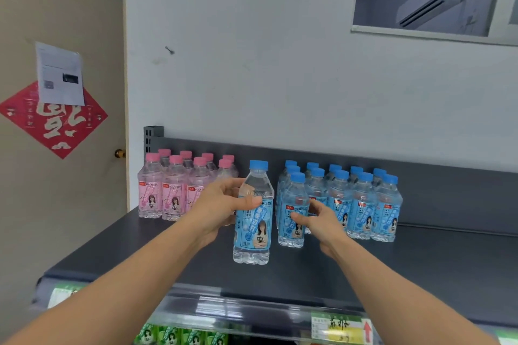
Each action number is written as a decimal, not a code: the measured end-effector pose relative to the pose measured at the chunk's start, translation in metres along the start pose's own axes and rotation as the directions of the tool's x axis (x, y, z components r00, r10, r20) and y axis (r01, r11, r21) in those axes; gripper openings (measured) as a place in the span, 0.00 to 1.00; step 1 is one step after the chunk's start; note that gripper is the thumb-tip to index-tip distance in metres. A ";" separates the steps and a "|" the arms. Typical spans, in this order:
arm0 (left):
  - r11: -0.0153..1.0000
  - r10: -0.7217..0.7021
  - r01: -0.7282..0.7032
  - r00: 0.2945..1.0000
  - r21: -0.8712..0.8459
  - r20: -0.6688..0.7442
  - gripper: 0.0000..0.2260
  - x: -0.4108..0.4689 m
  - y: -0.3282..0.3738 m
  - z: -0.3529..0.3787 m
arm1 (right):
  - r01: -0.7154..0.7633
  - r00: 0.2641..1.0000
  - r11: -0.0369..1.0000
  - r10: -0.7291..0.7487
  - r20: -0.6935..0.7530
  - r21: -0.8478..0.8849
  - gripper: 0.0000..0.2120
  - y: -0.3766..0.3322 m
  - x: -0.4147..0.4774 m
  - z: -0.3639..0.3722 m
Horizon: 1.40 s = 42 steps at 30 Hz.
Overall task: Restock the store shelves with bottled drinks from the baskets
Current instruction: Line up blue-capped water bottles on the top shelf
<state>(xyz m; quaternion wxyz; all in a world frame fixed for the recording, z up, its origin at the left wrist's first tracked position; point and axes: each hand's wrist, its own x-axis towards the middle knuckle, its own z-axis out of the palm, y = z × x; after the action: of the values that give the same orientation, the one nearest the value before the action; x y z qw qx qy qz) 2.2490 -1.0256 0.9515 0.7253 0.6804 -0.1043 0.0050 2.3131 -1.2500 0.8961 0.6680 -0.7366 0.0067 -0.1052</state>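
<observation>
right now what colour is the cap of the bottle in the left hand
The cap is blue; head view.

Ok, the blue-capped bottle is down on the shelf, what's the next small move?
Probably slide the held bottle back and right, against the blue row. The left hand grips it upright on the shelf, yet a gap separates it from that row, whose front bottle the right hand touches.

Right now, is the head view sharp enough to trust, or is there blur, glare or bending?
Head view: the blue bottle in the left hand is sharp; the price strip below is smeared, with glare; the wide lens bends the shelf; light is even, shadows soft.
</observation>
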 end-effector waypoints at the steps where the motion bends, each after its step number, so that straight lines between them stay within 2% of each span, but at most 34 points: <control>1: 1.000 -0.004 0.004 1.000 -0.005 0.005 0.21 0.002 -0.002 0.000 | 0.008 1.000 1.000 -0.008 -0.014 -0.005 0.21 0.001 0.002 0.000; 13: 1.000 -0.024 0.024 0.998 0.014 0.050 0.18 0.008 -0.012 0.020 | 0.057 0.998 0.996 -0.057 -0.004 -0.070 0.19 0.000 0.002 0.000; 16: 0.999 -0.023 0.022 0.998 0.028 0.058 0.18 0.009 -0.012 0.024 | 0.064 0.998 0.993 -0.063 0.011 -0.098 0.21 -0.001 0.000 -0.001; 17: 0.999 -0.022 0.020 0.998 0.030 0.057 0.18 0.009 -0.012 0.025 | 0.077 0.997 0.987 -0.079 -0.011 -0.143 0.23 -0.002 -0.002 -0.001; 19: 1.000 -0.018 0.016 0.998 0.026 0.053 0.18 0.010 -0.012 0.028 | 0.138 0.973 0.952 -0.181 -0.141 -0.272 0.23 -0.004 -0.006 -0.004; 21: 1.000 -0.009 0.009 0.999 0.016 0.049 0.18 0.011 -0.011 0.033 | 0.224 0.940 0.947 -0.272 -0.207 -0.229 0.18 -0.013 -0.017 -0.007; 22: 1.000 -0.004 0.004 0.999 0.011 0.046 0.19 0.011 -0.011 0.036 | 0.242 0.956 0.962 -0.258 -0.140 -0.125 0.17 -0.019 -0.023 -0.010; 23: 1.000 0.000 0.000 0.999 0.005 0.042 0.20 0.012 -0.011 0.040 | 0.223 0.975 0.974 -0.223 -0.005 -0.044 0.19 -0.025 -0.030 -0.012; 25: 1.000 0.009 -0.008 0.999 -0.014 0.038 0.20 0.013 -0.010 0.048 | 0.187 0.944 0.981 -0.164 0.285 -0.056 0.25 -0.031 -0.042 -0.017; 27: 0.999 0.018 -0.017 0.999 -0.036 0.040 0.19 0.014 -0.011 0.055 | 0.197 0.905 0.973 -0.134 0.404 -0.117 0.27 -0.030 -0.048 -0.021; 35: 0.999 0.034 -0.032 0.997 -0.036 0.065 0.25 0.017 -0.018 0.079 | 0.206 0.943 0.973 -0.169 0.286 -0.105 0.26 -0.024 -0.049 -0.044; 42: 0.980 0.007 -0.009 1.000 0.199 0.009 0.20 0.027 -0.034 0.074 | 0.100 0.990 0.984 -0.083 0.116 -0.149 0.29 -0.013 -0.028 -0.069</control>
<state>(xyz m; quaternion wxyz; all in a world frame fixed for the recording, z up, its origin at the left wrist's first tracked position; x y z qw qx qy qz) 2.2696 -1.1049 0.9261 0.6530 0.7493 -0.1089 0.0154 2.2724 -1.3126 0.9108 0.6027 -0.7903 -0.0556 -0.0946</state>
